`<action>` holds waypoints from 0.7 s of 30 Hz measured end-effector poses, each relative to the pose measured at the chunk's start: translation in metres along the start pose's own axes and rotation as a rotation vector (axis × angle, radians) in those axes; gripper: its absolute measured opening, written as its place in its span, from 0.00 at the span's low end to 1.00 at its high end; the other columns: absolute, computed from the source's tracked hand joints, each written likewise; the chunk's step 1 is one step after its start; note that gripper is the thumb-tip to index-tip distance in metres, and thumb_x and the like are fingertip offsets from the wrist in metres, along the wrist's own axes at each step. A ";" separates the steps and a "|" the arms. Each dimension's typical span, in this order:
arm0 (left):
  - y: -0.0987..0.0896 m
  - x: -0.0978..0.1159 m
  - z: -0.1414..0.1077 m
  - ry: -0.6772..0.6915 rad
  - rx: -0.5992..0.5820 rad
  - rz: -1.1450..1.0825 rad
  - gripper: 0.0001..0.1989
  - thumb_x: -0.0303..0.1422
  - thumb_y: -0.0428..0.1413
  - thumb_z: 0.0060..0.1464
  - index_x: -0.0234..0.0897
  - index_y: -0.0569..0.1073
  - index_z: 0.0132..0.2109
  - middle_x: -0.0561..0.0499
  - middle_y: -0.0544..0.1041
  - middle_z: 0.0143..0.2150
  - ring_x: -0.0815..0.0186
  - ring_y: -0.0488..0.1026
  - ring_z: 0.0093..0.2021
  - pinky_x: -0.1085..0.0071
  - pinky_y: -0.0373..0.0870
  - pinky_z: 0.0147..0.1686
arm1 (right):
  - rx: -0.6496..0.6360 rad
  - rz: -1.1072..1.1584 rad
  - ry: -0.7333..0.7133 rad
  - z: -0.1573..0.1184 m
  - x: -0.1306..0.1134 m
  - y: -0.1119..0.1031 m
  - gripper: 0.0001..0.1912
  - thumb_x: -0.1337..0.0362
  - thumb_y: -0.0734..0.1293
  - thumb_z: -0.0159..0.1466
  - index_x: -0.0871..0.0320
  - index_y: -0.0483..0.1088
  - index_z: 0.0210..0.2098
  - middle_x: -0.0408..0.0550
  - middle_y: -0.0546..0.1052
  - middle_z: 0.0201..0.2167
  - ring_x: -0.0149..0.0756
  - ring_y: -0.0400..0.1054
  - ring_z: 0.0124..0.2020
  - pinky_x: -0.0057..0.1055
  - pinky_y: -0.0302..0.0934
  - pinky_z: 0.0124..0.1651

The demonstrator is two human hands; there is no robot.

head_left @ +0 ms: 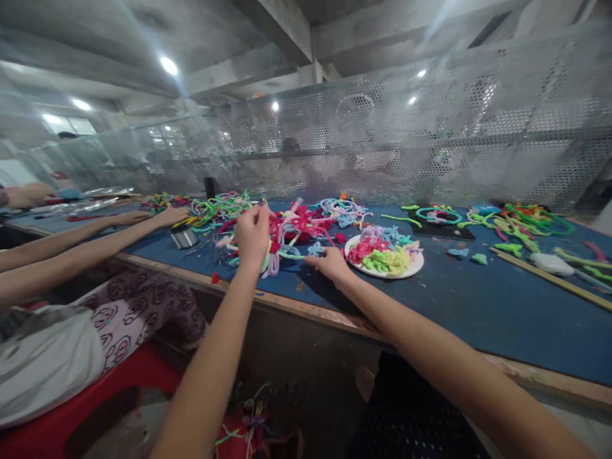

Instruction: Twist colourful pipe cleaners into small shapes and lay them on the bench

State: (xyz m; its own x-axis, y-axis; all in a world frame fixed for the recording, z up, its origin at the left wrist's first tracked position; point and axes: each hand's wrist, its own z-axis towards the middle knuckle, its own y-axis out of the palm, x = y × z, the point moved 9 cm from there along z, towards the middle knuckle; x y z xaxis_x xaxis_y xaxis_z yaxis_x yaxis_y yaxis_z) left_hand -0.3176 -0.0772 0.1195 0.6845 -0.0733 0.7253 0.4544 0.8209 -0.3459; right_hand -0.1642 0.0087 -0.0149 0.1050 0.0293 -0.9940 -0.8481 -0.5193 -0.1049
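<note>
My left hand (253, 234) is raised over the table edge in front of a pile of pink, red and lilac fuzzy stems (301, 222). Its fingers are pinched together, and what they hold is too small to name. Lower and to the right, my right hand (331, 264) has thumb and fingertips closed at the end of a pale green stem (292, 256), beside a small light-blue fuzzy piece (315, 249). Just right of that hand, a white plate (415, 266) holds pink, blue, green and yellow fuzzy pieces.
At the left, another person's hands (169, 217) reach to green and yellow stems near a metallic spool (183, 238). Long sticks (549, 277), a white object (551, 264) and coloured loops (438, 216) lie at the right. Behind stands a perforated metal screen (358, 146).
</note>
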 end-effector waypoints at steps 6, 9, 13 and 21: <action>0.056 -0.040 -0.082 -0.229 -0.353 -0.153 0.21 0.44 0.52 0.60 0.32 0.72 0.26 0.55 0.70 0.17 0.72 0.65 0.15 0.75 0.62 0.17 | -0.036 0.056 0.032 -0.002 0.002 0.005 0.14 0.59 0.64 0.67 0.62 0.68 0.48 0.49 0.73 0.43 0.33 0.71 0.37 0.34 0.69 0.38; 0.074 -0.045 -0.082 -0.271 -0.378 -0.239 0.15 0.40 0.51 0.63 0.30 0.73 0.39 0.52 0.75 0.30 0.72 0.72 0.25 0.74 0.71 0.26 | -0.092 0.058 0.027 -0.005 0.000 0.010 0.15 0.59 0.63 0.67 0.62 0.68 0.48 0.49 0.73 0.43 0.34 0.71 0.38 0.35 0.69 0.39; 0.079 -0.047 -0.070 -0.271 -0.325 -0.292 0.13 0.37 0.53 0.62 0.30 0.71 0.44 0.49 0.75 0.37 0.68 0.74 0.33 0.70 0.74 0.32 | -0.129 -0.011 -0.030 -0.007 -0.005 0.014 0.13 0.59 0.63 0.67 0.62 0.68 0.47 0.48 0.74 0.40 0.31 0.71 0.35 0.32 0.69 0.35; 0.072 -0.051 -0.072 -0.131 -0.249 -0.213 0.10 0.36 0.54 0.61 0.30 0.72 0.41 0.51 0.74 0.34 0.70 0.72 0.31 0.70 0.73 0.31 | 0.006 -0.461 -0.391 -0.017 -0.039 -0.005 0.21 0.65 0.68 0.62 0.58 0.64 0.55 0.52 0.67 0.54 0.42 0.66 0.49 0.43 0.65 0.48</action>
State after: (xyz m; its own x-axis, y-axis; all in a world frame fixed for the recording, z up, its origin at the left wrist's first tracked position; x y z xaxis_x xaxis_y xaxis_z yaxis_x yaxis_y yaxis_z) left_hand -0.2787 -0.0549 0.0142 0.4882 -0.1415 0.8612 0.7150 0.6307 -0.3017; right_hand -0.1548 -0.0045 0.0246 0.2644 0.5626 -0.7833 -0.7640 -0.3735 -0.5261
